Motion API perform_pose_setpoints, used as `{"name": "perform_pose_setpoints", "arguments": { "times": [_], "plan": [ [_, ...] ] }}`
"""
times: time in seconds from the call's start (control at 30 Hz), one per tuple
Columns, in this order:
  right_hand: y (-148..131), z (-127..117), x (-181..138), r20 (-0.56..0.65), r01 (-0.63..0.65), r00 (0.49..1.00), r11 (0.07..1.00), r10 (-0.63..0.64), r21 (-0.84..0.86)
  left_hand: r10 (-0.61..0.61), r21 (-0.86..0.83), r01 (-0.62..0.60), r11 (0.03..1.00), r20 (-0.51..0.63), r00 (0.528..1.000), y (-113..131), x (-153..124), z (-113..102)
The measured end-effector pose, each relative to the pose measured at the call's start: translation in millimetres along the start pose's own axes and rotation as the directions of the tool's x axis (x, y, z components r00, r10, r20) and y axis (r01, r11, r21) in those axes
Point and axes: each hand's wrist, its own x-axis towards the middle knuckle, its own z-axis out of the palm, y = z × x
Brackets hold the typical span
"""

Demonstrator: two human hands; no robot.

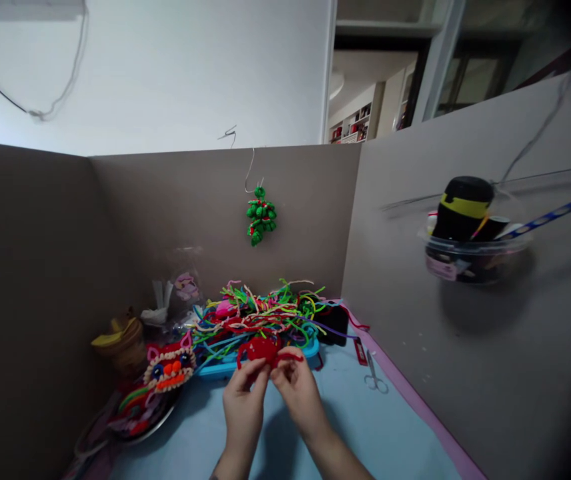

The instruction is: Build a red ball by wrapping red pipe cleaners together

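A: Both hands are up over the blue table top (365, 433), near the middle. The left hand (243, 400) and the right hand (299, 392) meet at the fingertips.

B: And between them sits the red pipe-cleaner piece (261, 350), pinched from both sides. Each hand's fingers are closed on it, the left on its lower left edge and the right on a strand trailing out to the right.

A: It's held just in front of the blue tray (215, 368), which carries a tangled pile of pipe cleaners (265, 313) in many colours.

B: Off to the left there's a cat face (170, 368) on a plate. To the right, scissors (375, 379) lie flat, well apart from the hands.

A: On the far wall a green ornament (261, 221) hangs from a wire hook. A clear tub (470, 260) is fixed to the right wall.
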Motion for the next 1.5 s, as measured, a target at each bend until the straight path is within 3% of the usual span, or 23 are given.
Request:
{"name": "perform_pose_setpoints", "arguments": {
  "times": [0.13, 0.27, 0.4, 0.5, 0.63, 0.73, 0.9, 1.1, 1.37, 1.5],
  "plan": [
    [-5, 0, -1, 0.04, 0.029, 0.999, 0.999, -0.027, -0.042, 0.007, 0.022, -0.009, 1.0, 0.058, 0.998, 0, -2, 3],
    [-15, -4, 0, 0.097, 0.051, 0.993, 0.987, -0.066, 0.155, -0.176, -0.147, 0.181, 0.972, 0.046, 0.983, -5, 4, 5],
    [-24, -18, 7, 0.253, -0.018, 0.964, 0.931, -0.081, 0.366, -0.412, -0.461, 0.399, 0.792, 0.079, 0.908, -10, 15, 4],
    [-24, -29, 16, 0.289, -0.025, 0.957, 0.985, -0.026, 0.171, -0.492, -0.571, 0.453, 0.685, 0.097, 0.865, -12, 21, 1],
    [-11, -33, 23, 0.16, 0.083, 0.986, 0.956, -0.038, -0.283, -0.463, -0.536, 0.412, 0.737, 0.045, 0.885, -13, 21, 0],
    [-2, -26, 21, 0.06, 0.155, 0.988, 0.9, -0.142, -0.407, -0.388, -0.439, 0.356, 0.825, 0.016, 0.921, -11, 18, 1],
    [5, -12, 10, -0.028, 0.2, 0.972, 0.89, -0.231, -0.41, -0.301, -0.31, 0.3, 0.902, 0.046, 0.953, 0, 10, 6],
    [14, -13, 9, -0.079, 0.038, 0.995, 0.946, -0.067, -0.323, -0.303, -0.316, 0.311, 0.897, 0.073, 0.95, 7, 2, 11],
    [19, -11, 11, -0.144, -0.034, 0.99, 0.955, -0.009, -0.293, -0.272, -0.325, 0.279, 0.904, 0.066, 0.96, 3, 1, 10],
    [21, -11, 13, -0.154, -0.079, 0.987, 0.98, 0.051, -0.184, -0.273, -0.334, 0.276, 0.901, 0.059, 0.96, 2, -2, 12]
  ]
}}
